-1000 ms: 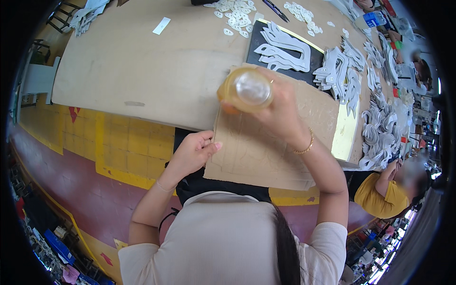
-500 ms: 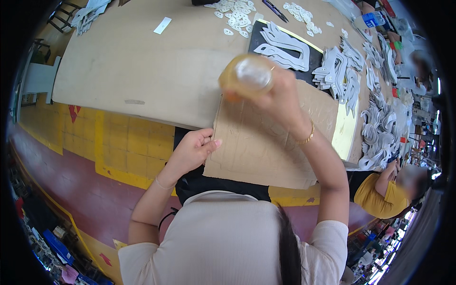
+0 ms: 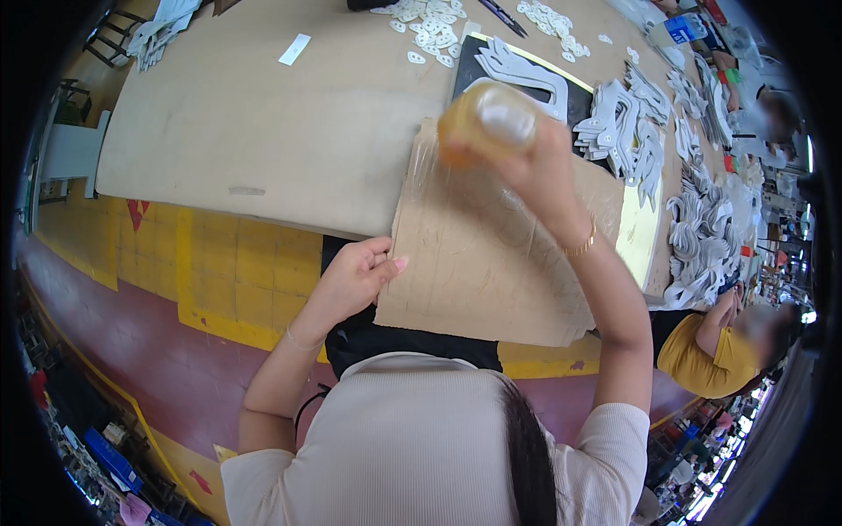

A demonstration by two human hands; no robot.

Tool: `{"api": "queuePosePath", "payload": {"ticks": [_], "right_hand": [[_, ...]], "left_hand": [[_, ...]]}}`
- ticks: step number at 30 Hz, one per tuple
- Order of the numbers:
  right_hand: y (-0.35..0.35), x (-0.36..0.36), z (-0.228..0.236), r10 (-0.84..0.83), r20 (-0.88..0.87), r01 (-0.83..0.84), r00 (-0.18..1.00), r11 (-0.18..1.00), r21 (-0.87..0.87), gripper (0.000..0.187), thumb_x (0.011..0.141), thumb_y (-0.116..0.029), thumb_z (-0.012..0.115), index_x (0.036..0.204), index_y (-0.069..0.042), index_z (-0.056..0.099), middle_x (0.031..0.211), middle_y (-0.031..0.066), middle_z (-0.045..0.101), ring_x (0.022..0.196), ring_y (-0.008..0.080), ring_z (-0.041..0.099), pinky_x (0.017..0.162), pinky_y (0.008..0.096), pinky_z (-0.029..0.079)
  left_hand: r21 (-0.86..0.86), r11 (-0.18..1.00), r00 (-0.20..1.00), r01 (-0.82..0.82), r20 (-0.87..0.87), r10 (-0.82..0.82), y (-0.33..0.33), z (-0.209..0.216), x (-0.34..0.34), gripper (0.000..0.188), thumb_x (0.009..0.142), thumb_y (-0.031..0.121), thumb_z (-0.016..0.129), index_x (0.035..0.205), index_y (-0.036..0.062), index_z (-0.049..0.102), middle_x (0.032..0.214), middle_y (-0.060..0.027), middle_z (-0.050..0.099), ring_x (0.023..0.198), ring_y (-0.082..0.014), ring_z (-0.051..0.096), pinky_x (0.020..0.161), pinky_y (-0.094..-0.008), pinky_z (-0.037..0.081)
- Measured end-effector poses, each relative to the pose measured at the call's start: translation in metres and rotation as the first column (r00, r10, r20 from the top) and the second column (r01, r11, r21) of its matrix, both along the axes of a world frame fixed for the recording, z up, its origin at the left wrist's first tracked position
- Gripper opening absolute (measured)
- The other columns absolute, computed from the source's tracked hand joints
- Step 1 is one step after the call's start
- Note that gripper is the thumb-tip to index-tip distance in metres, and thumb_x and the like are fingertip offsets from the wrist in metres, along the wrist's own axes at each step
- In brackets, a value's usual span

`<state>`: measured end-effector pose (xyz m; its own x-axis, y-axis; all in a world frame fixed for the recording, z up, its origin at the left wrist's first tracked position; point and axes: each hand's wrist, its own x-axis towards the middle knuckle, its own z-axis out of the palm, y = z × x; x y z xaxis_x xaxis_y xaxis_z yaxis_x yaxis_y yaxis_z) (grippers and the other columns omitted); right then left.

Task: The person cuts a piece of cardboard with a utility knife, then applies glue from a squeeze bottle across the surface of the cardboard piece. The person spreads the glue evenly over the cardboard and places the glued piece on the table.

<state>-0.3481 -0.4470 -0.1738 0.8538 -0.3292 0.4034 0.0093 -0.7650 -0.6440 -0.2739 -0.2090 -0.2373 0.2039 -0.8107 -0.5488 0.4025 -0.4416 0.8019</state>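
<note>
Right hand [image 3: 551, 171] gripped amber bottle [image 3: 474, 121] over cardboard sheet [image 3: 491, 280]; left hand [image 3: 360, 276] pinched sheet's left edge. Glossy streaks [image 3: 427, 159] marked sheet; remaining work unclear.

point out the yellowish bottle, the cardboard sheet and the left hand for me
Yellowish bottle [image 3: 476, 119]: head view, on its motion-blurred side.
Cardboard sheet [image 3: 491, 254]: head view, on its bare upper face.
Left hand [image 3: 358, 279]: head view, on the back of the hand.

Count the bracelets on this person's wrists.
2: a gold bracelet on the wrist of the right hand, which grips a yellowish bottle; a thin bracelet on the wrist of the left hand, which holds the cardboard sheet by its edge. None seems hidden.
</note>
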Motion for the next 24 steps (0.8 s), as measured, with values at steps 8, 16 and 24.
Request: {"api": "queuePosePath", "payload": {"ticks": [8,16,24], "right_hand": [[-0.014,-0.025,-0.005,-0.051,0.021,0.051,0.998,0.999,-0.009,0.034,0.071,-0.021,0.08,0.098,-0.004,0.068,0.091,0.0114,0.068,0.077,0.0257,0.068,0.069,0.0328,0.053],[-0.033,-0.03,0.001,-0.176,0.0,0.176,0.984,0.983,-0.044,0.039,0.073,-0.025,0.082,0.101,-0.001,0.067,0.088,0.0087,0.071,0.079,0.0147,0.069,0.072,0.0272,0.055],[-0.022,-0.031,-0.002,-0.181,0.025,0.182,0.983,0.983,-0.014,0.039,0.07,-0.025,0.084,0.095,0.0,0.066,0.088,0.0081,0.071,0.077,0.0151,0.068,0.072,0.0278,0.054]], "left_hand": [[0.022,0.998,0.996,-0.058,-0.061,0.059,-0.003,0.005,-0.002,0.025,0.096,0.014,0.054,0.113,-0.0043,0.057,0.072,0.0006,0.062,0.057,-0.0007,0.05,0.048,-0.0186,0.041],[0.028,0.999,0.998,-0.027,-0.057,0.029,-0.004,0.01,0.0,0.026,0.097,0.015,0.054,0.114,-0.005,0.056,0.075,-0.0018,0.064,0.06,-0.0027,0.056,0.051,-0.0194,0.046],[0.047,0.999,0.999,0.008,-0.051,-0.005,-0.003,0.009,0.002,0.027,0.097,0.016,0.054,0.114,-0.0043,0.056,0.073,-0.0003,0.063,0.059,-0.0021,0.055,0.05,-0.0186,0.046]]}}
